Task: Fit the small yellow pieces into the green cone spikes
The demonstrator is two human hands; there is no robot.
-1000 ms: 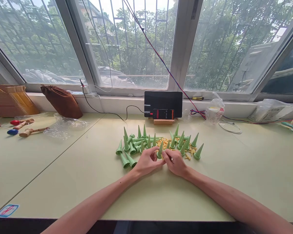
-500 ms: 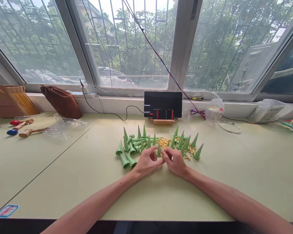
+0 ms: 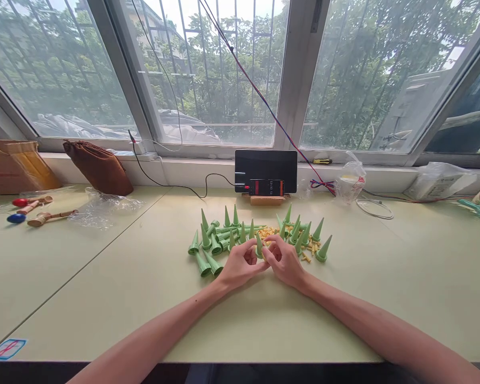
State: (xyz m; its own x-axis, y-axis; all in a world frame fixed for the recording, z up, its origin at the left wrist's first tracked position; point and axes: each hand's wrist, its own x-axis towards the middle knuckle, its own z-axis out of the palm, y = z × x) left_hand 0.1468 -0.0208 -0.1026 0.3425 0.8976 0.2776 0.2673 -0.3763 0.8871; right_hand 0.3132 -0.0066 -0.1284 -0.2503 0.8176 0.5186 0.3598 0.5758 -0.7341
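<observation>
My left hand [image 3: 240, 265] pinches a green plastic cone spike [image 3: 259, 247], its tip pointing up, just above the table. Against the cone's right side, my right hand [image 3: 287, 262] has its thumb and fingers closed; whatever they grip is hidden. Behind and to the left of my hands are several more green cones [image 3: 205, 239], some upright, others lying with hollow ends showing [image 3: 202, 266]. More cones stand to the right, such as a tilted green one [image 3: 324, 249]. Small yellow T-shaped pieces [image 3: 306, 257] lie scattered among them.
At the back a black tablet [image 3: 266, 162] stands behind a phone [image 3: 268, 187] on a cardboard stand [image 3: 267, 200]. Wooden toys [image 3: 44, 218], crinkled plastic wrap [image 3: 100, 208] and a brown pouch [image 3: 100, 168] are at left. A bagged cup [image 3: 350, 181] and coiled cable [image 3: 375, 209] lie at right.
My right fingers have shifted slightly up and left, over the side of the held cone. The yellow bit seen between my hands before is now mostly hidden. My left hand keeps its hold.
</observation>
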